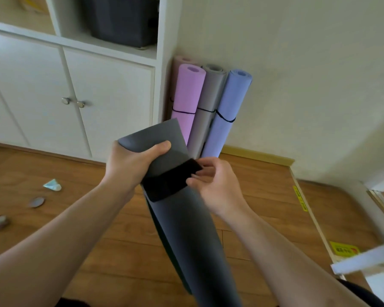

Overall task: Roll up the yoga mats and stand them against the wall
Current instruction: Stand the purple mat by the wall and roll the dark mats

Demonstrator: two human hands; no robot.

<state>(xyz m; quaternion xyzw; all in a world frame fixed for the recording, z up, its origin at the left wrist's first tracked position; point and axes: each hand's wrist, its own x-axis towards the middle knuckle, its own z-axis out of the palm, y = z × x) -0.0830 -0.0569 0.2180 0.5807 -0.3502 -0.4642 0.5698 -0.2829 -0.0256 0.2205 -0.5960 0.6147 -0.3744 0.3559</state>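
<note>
Wall corner: four rolled mats (187,100); both hands' fingers (162,147) gripping fifth, grey mat (186,229).

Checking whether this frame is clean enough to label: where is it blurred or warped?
Head view: wide-angle bending curves the white cabinet and floor edges; motion blur smears the right hand at the black strap and the small floor objects at left; the left hand gripping the dark grey mat looks sharper; lighting soft, no glare.
</note>
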